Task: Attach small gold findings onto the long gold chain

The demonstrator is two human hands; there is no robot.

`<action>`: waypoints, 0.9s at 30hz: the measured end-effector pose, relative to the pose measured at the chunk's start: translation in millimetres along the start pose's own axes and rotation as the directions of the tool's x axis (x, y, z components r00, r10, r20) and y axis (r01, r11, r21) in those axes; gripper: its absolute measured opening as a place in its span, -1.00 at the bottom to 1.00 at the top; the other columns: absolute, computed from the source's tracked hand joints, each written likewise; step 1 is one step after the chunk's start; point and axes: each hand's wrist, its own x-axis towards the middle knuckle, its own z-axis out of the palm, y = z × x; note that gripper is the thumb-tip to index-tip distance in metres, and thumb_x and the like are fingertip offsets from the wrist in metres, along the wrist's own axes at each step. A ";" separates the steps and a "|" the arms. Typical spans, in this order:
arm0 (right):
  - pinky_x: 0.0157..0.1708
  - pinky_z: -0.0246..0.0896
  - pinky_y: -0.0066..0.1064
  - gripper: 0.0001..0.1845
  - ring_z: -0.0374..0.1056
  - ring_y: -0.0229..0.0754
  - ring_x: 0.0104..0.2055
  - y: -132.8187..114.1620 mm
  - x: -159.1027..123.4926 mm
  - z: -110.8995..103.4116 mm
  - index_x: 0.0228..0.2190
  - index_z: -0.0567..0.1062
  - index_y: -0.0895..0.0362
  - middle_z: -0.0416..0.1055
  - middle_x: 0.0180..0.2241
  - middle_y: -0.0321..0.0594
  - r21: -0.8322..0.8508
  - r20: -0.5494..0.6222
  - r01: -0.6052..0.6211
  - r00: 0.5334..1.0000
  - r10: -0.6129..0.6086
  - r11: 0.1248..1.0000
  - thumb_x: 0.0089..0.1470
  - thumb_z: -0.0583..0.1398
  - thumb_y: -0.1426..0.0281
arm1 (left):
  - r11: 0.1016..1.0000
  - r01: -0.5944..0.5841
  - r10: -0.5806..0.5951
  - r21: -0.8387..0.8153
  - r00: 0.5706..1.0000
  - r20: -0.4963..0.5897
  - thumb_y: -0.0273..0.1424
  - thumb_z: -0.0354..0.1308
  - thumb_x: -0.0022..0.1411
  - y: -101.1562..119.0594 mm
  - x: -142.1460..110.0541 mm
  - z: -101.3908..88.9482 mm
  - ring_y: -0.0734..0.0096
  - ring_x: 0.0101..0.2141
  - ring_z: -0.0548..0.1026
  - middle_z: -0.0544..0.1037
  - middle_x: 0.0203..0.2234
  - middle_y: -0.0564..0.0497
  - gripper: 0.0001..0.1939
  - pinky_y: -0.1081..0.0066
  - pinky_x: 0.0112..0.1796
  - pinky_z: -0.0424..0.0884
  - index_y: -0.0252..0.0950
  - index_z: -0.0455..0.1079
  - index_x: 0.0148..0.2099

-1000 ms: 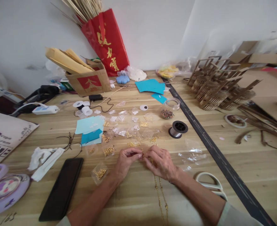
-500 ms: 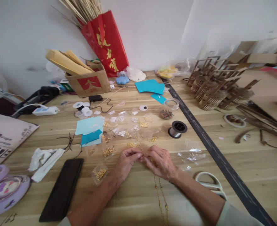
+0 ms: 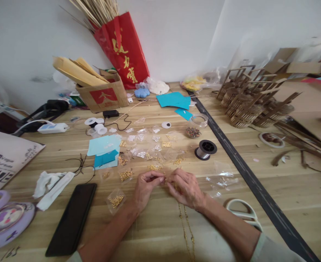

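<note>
My left hand (image 3: 149,189) is closed in a pinch, its thumb and fingertips meeting over something too small to make out. Close beside it, my right hand (image 3: 187,188) is closed on a gold chain (image 3: 188,233) with small beads or knots along it. Two strands of that chain run from under the right hand down toward the table's near edge. The fingertips of both hands almost touch. Just beyond them lie small gold findings (image 3: 155,167), and another pile of gold pieces (image 3: 126,176) sits left of my left hand.
A black phone (image 3: 71,220) lies at the left, and scissors (image 3: 244,213) rest by my right forearm. A wire spool (image 3: 206,150) and a bead jar (image 3: 194,129) stand beyond the right hand. Clear plastic bags (image 3: 223,178) lie nearby. A dark strip (image 3: 239,160) crosses the right side.
My hands stay almost in place, with only a slight shift of the fingertips. The chain and the things on the table have not visibly moved.
</note>
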 end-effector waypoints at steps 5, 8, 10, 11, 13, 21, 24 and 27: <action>-0.48 0.16 -0.48 -0.93 0.28 -0.28 -0.45 0.1 -0.2 -0.5 -0.38 0.36 0.14 0.36 -0.46 -0.24 -0.014 0.020 -0.007 1.000 0.007 1.000 0.14 0.09 0.49 | 0.994 -0.052 0.053 0.093 0.999 -0.005 -0.45 0.33 -0.12 3.7 -1.2 1.0 0.45 -0.46 0.46 0.58 -0.53 0.02 -0.93 0.49 -0.37 0.37 -0.31 0.55 -0.47; -0.48 0.16 -0.48 -0.94 0.29 -0.28 -0.44 0.2 -0.3 -0.5 -0.38 0.36 0.14 0.36 -0.46 -0.24 -0.018 0.020 -0.010 1.000 0.011 1.000 0.14 0.09 0.48 | 0.988 -0.087 0.089 0.131 0.996 -0.010 -0.43 0.33 -0.11 5.3 -2.3 1.6 0.41 -0.44 0.47 0.58 -0.51 0.00 -0.93 0.46 -0.36 0.38 -0.31 0.55 -0.47; -0.49 0.15 -0.48 -0.94 0.28 -0.28 -0.45 0.3 -0.4 -0.3 -0.38 0.35 0.14 0.36 -0.47 -0.25 -0.026 0.015 -0.009 1.000 0.010 1.000 0.13 0.10 0.49 | 0.985 -0.098 0.100 0.144 0.995 -0.009 -0.43 0.32 -0.11 5.6 -2.8 1.8 0.40 -0.43 0.48 0.59 -0.50 -0.01 -0.93 0.46 -0.35 0.38 -0.31 0.55 -0.47; -0.49 0.15 -0.48 -0.95 0.28 -0.28 -0.46 0.4 -0.4 -0.2 -0.38 0.35 0.14 0.36 -0.47 -0.25 -0.028 0.015 -0.007 1.000 0.008 1.000 0.13 0.10 0.49 | 0.984 -0.101 0.103 0.147 0.995 -0.007 -0.44 0.32 -0.10 5.7 -3.0 1.9 0.39 -0.42 0.48 0.59 -0.49 -0.01 -0.93 0.46 -0.34 0.38 -0.31 0.55 -0.47; -0.49 0.14 -0.47 -0.95 0.27 -0.28 -0.46 0.5 -0.6 0.2 -0.38 0.34 0.14 0.36 -0.47 -0.25 -0.028 0.017 -0.003 1.000 0.003 1.000 0.13 0.10 0.50 | 0.983 -0.108 0.111 0.150 0.994 -0.006 -0.44 0.32 -0.10 5.7 -3.1 2.2 0.38 -0.41 0.48 0.59 -0.48 -0.02 -0.93 0.45 -0.33 0.38 -0.31 0.55 -0.47; -0.48 0.14 -0.47 -0.95 0.27 -0.27 -0.45 1.6 -1.7 1.7 -0.39 0.35 0.15 0.35 -0.47 -0.24 -0.032 0.023 -0.009 1.000 0.010 0.999 0.13 0.10 0.49 | 0.974 -0.157 0.159 0.165 0.987 0.001 -0.44 0.32 -0.09 5.5 -4.0 2.7 0.37 -0.40 0.49 0.58 -0.48 -0.03 -0.95 0.44 -0.33 0.39 -0.30 0.55 -0.47; -0.48 0.14 -0.47 -0.95 0.27 -0.27 -0.45 1.7 -1.8 1.7 -0.39 0.35 0.15 0.35 -0.48 -0.24 -0.025 0.022 -0.009 1.000 0.010 1.000 0.12 0.10 0.49 | 0.971 -0.173 0.173 0.164 0.985 0.015 -0.45 0.31 -0.07 4.8 -4.0 2.4 0.37 -0.39 0.49 0.58 -0.47 -0.03 -0.96 0.44 -0.32 0.39 -0.30 0.55 -0.46; -0.48 0.14 -0.47 -0.95 0.27 -0.27 -0.45 1.7 -1.7 1.9 -0.39 0.34 0.15 0.35 -0.47 -0.24 -0.016 0.024 -0.005 1.000 0.006 1.000 0.12 0.11 0.50 | 0.968 -0.182 0.181 0.172 0.983 0.021 -0.46 0.31 -0.06 4.6 -4.1 2.2 0.37 -0.39 0.49 0.58 -0.47 -0.03 -0.97 0.45 -0.32 0.39 -0.30 0.55 -0.46</action>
